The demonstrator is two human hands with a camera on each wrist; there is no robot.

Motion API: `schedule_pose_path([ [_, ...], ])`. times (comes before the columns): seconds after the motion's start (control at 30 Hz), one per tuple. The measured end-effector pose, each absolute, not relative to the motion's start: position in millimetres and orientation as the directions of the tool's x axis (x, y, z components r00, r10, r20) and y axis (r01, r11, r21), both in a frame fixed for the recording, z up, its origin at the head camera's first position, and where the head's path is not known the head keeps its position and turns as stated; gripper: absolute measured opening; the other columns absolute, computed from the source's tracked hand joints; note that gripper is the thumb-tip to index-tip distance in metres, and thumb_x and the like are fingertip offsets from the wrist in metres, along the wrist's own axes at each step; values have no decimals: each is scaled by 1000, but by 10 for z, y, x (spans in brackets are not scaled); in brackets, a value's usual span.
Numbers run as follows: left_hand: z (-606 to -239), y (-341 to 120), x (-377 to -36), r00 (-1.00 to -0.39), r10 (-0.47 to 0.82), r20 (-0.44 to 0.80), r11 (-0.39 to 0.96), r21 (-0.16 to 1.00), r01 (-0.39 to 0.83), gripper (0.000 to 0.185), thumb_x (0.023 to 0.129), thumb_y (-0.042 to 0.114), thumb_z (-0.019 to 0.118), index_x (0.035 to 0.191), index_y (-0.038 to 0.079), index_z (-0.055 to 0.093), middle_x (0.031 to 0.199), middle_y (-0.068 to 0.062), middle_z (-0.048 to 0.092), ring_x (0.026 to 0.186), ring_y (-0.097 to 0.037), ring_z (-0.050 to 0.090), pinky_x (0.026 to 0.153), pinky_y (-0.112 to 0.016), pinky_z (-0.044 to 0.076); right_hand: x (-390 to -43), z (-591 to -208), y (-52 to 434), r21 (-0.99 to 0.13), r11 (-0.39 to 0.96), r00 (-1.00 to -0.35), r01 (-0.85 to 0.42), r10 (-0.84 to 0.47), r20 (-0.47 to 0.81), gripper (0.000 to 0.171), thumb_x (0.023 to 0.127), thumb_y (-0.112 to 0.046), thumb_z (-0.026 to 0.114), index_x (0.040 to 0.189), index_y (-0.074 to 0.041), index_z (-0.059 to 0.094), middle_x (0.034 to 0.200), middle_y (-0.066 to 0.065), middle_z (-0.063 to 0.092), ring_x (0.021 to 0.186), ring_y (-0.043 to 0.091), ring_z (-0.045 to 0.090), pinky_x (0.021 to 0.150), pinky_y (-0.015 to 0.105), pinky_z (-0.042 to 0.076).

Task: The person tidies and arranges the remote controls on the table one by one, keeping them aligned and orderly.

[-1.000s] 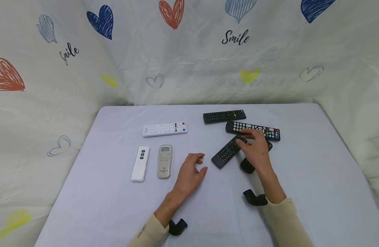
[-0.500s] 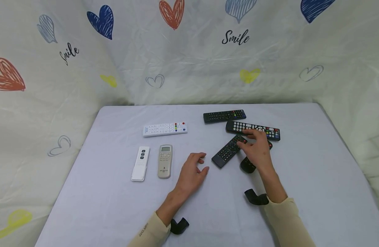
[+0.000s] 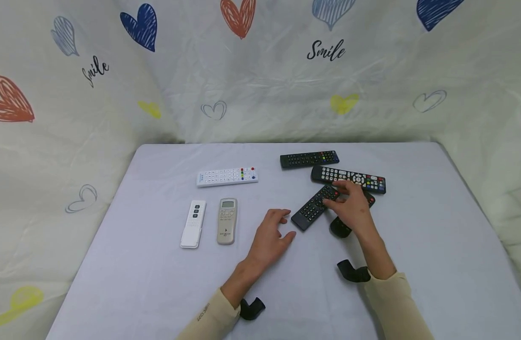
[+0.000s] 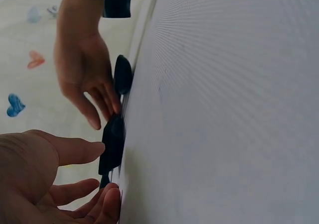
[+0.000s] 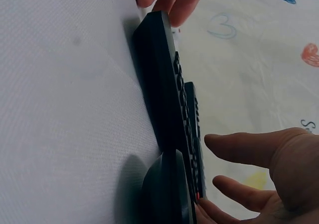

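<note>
A slim black remote control [image 3: 315,208] lies diagonally on the white cloth, between both hands. My left hand [image 3: 271,236] is just left of its lower end, thumb and fingers spread apart. Over its upper end hangs my right hand [image 3: 351,205], fingers loosely bent, with a gap between thumb [image 5: 239,147] and fingers in the right wrist view. Under that hand lies another black remote [image 3: 340,228] with a rounded end, its middle hidden. Just beyond the right fingertips is a black remote with white buttons [image 3: 337,174]. Neither hand has anything gripped.
Farther back lies another black remote [image 3: 309,159]. On the left are a white remote with many buttons [image 3: 226,177], a plain white remote [image 3: 193,224] and a beige remote with a small screen [image 3: 227,221]. A heart-printed curtain [image 3: 264,94] hangs behind the table.
My left hand has moved right and slightly up, closer to the diagonal black remote's lower end. The right hand has shifted only slightly; the remotes lie as before.
</note>
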State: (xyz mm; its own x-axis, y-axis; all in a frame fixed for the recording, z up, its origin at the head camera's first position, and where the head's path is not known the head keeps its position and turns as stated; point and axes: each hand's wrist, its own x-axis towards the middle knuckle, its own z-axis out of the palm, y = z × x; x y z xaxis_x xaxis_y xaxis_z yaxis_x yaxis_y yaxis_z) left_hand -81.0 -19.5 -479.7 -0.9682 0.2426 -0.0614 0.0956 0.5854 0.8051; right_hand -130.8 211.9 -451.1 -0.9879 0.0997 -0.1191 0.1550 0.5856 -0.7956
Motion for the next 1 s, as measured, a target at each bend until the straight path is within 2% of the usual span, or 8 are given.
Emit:
schedule_pose_path([
  [0.1,-4790,-174,-811,-965,251,-82,603,792,90,58,94,18,77,148,13,54,142,-7,57,114,-16,63,87,-24,56,-1318,-4509,2121,-775,610,-986,163,74,-149,65,95,-14,74,152,0,45,155,30,42,127,49,57,103,57,53],
  [0.17,-4786,-164,-813,-963,251,-94,612,786,83,60,95,19,77,150,13,53,143,-7,56,118,-17,63,89,-26,57,-1328,-4510,2123,-762,626,-985,162,60,-160,67,95,-15,74,153,-1,44,154,30,45,127,48,58,102,57,53],
  [0.57,-4784,-119,-830,-958,282,-48,653,741,155,68,89,18,82,150,9,53,141,-10,59,125,-22,64,110,-40,52,-1326,-4519,2066,-737,662,-985,134,10,-171,68,92,-13,78,151,-1,46,152,29,49,124,46,60,102,55,54],
  [0.73,-4801,-124,-834,-957,287,-47,669,724,165,69,89,17,82,150,9,53,141,-10,61,133,-24,60,114,-41,50,-1318,-4519,2039,-741,658,-983,131,-8,-182,69,92,-13,78,152,-1,46,151,29,49,124,47,59,103,55,53],
  [1.0,-4820,-130,-843,-954,297,-43,666,725,175,67,88,16,83,148,9,55,138,-9,63,130,-22,62,112,-40,51,-1308,-4528,2028,-747,652,-984,126,-12,-176,69,91,-11,78,151,0,46,151,29,48,125,48,58,103,55,54],
])
